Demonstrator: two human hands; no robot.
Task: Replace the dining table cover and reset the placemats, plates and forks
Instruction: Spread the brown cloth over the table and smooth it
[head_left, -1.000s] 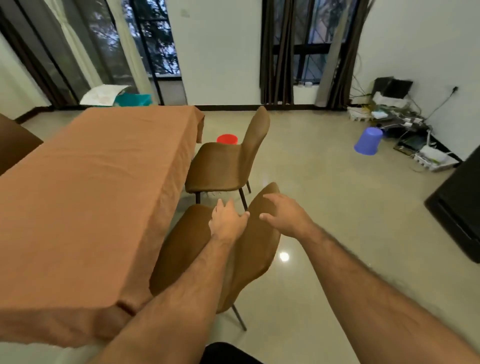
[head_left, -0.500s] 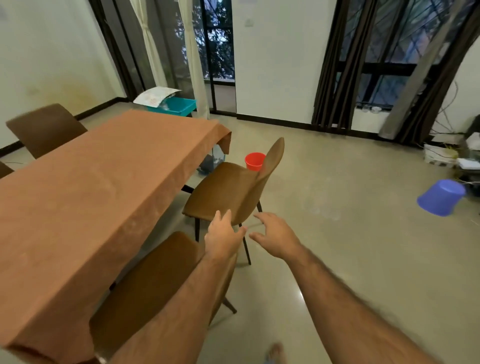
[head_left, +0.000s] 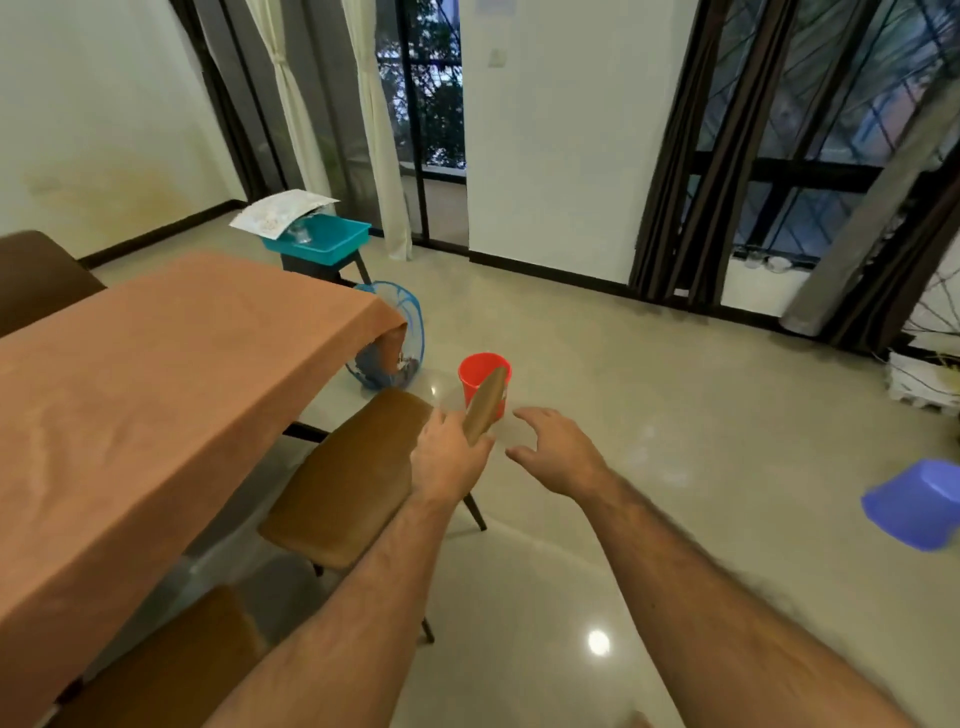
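The dining table (head_left: 156, 395) on the left wears an orange-brown cover and has nothing on it. A brown chair (head_left: 353, 483) stands beside it, its backrest (head_left: 487, 400) seen edge-on. My left hand (head_left: 447, 462) holds that backrest, fingers on the seat side and thumb on the outer side. My right hand (head_left: 556, 452) hovers just to the right of the backrest, fingers spread and touching nothing. A pale patterned placemat (head_left: 283, 210) lies over a teal tray (head_left: 332, 241) on a stand beyond the table's far end. No plates or forks are visible.
A second brown chair (head_left: 171, 660) is tucked in at the lower left and a third (head_left: 36, 275) stands across the table. A red bucket (head_left: 480, 374) sits behind the backrest, a blue mesh basket (head_left: 400, 332) by the table corner, and an overturned purple bucket (head_left: 919, 509) on the right.
I walked forward past the nearer chair, and both hands left its backrest. My left hand now holds the farther chair's backrest, and my right hand has come up beside it.
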